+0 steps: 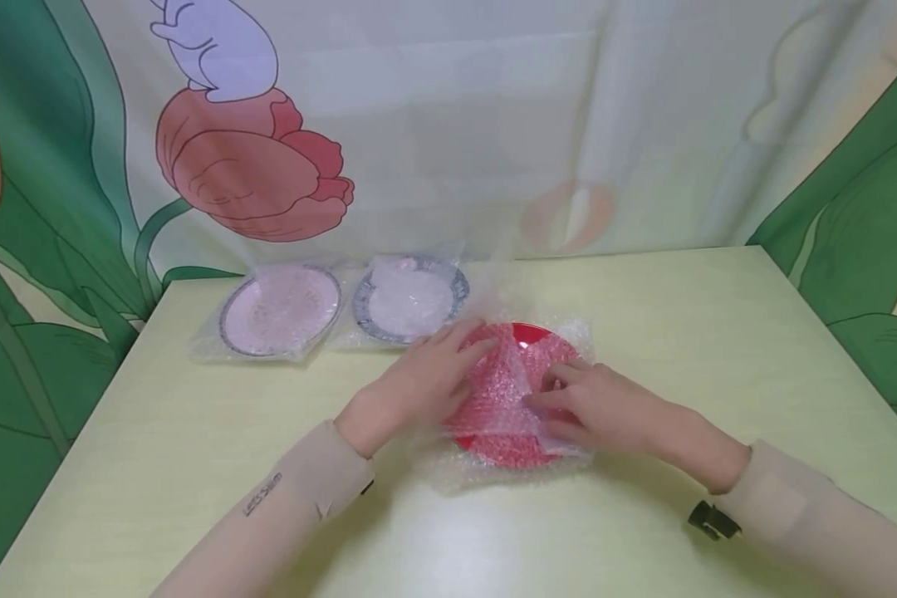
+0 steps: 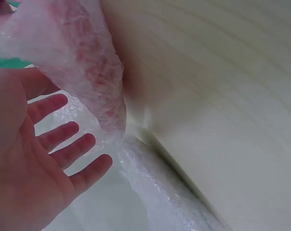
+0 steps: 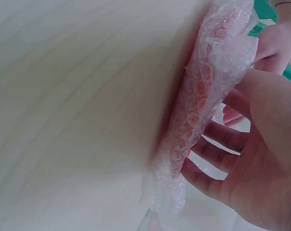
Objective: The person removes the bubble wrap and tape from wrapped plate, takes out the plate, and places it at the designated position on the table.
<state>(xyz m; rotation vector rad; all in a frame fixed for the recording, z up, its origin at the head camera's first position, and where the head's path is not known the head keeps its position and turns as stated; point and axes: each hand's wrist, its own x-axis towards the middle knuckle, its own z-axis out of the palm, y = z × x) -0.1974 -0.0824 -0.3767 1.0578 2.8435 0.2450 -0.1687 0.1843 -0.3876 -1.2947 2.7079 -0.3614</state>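
A round red plate [image 1: 529, 334] lies on the table, mostly covered by bubble wrap [image 1: 493, 399]. My left hand [image 1: 428, 378] rests at the upper left of the wrapped plate. Its fingers are spread and fairly straight in the left wrist view, beside the bubble wrap [image 2: 95, 62]. My right hand [image 1: 605, 407] touches the wrap at the plate's right side, fingers loosely bent. From the right wrist, its fingertips meet the folded bubble wrap [image 3: 203, 86], and the thumb tip is hidden. The plate's underside cannot be seen.
Two more wrapped plates lie at the back left: a pinkish dark-rimmed plate [image 1: 280, 311] and a white plate with a patterned blue-grey rim [image 1: 448, 286]. Behind the pale table [image 1: 680, 332] hangs a printed curtain [image 1: 456, 124].
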